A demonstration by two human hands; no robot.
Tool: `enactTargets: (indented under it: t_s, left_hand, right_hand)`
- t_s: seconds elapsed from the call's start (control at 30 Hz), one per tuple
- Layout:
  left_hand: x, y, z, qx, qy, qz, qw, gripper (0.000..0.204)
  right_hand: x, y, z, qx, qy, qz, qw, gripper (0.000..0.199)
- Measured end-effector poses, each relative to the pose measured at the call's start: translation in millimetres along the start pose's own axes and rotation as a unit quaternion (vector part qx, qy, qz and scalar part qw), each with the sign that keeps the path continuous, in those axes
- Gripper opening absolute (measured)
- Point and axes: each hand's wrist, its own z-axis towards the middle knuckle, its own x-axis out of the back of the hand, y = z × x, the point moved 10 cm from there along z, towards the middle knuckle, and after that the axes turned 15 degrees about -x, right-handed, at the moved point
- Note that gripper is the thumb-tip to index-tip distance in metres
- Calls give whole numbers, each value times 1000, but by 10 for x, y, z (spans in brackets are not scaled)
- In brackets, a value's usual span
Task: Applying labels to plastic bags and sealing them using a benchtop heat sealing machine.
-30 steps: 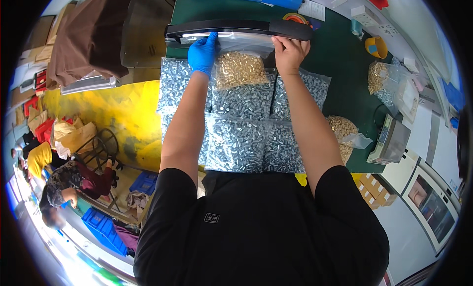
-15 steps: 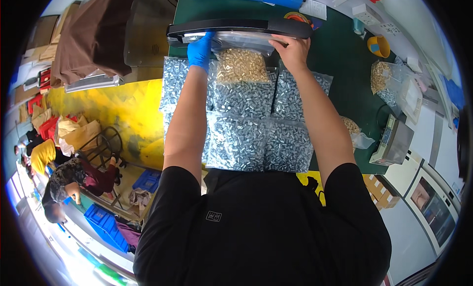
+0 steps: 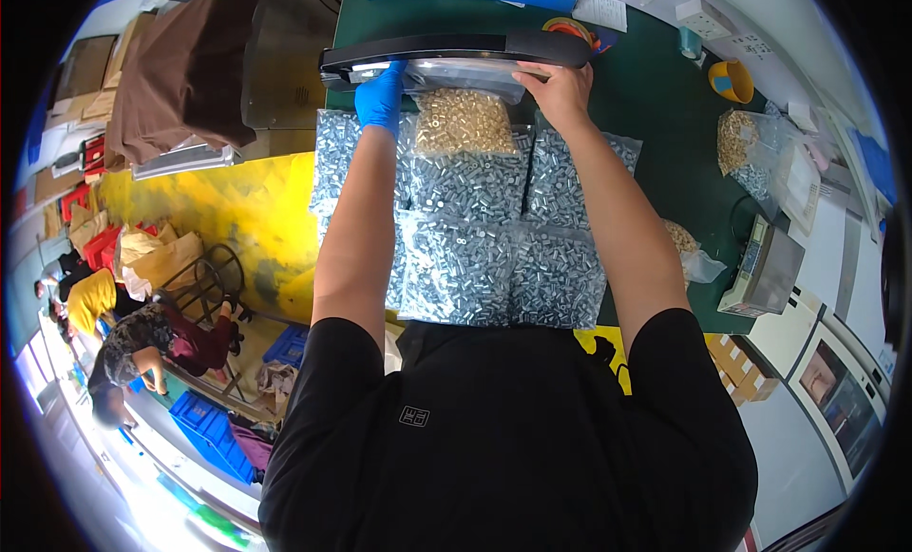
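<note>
Brass-coloured parts fill the clear bag (image 3: 465, 115) whose mouth we stretch flat under the black sealer bar (image 3: 456, 50). Our gloved left hand (image 3: 382, 94) and bare right hand (image 3: 560, 88) pinch its corners, fingers apparently closed on the film.

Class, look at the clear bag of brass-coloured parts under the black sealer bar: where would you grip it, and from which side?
Grip the bag of brass parts by its flat, empty top strip, at both corners, coming from the near side, as the gloved left hand and bare right hand do. The heavy fill sits lower, and the sealer bar blocks the far side.
</note>
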Motion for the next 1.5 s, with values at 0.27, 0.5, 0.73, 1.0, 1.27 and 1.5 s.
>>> enactTargets:
  t_s: [0.27, 0.5, 0.73, 1.0, 1.27, 1.5]
  left_hand:
    - [75, 14, -26, -55, 6, -36, 998, 53]
    - [365, 1865, -542, -498, 145, 30, 855, 22]
    - [-846, 1958, -451, -526, -232, 374, 728, 38]
    - [-1092, 1746, -213, -489, -308, 401, 711, 67]
    - [-1192, 1693, -199, -377, -347, 449, 732, 56]
    - [-1108, 1642, -154, -350, -293, 447, 769, 39]
  right_hand:
    - [15, -57, 9, 2, 0, 27, 1000, 24]
    - [35, -32, -1, 0, 3, 31, 1000, 24]
    - [109, -43, 58, -35, 29, 14, 999, 31]
    - [141, -168, 69, 11, -1, 43, 999, 46]
    - [-80, 317, 218, -22, -56, 173, 983, 59]
    - [-140, 229, 186, -37, -304, 253, 918, 73]
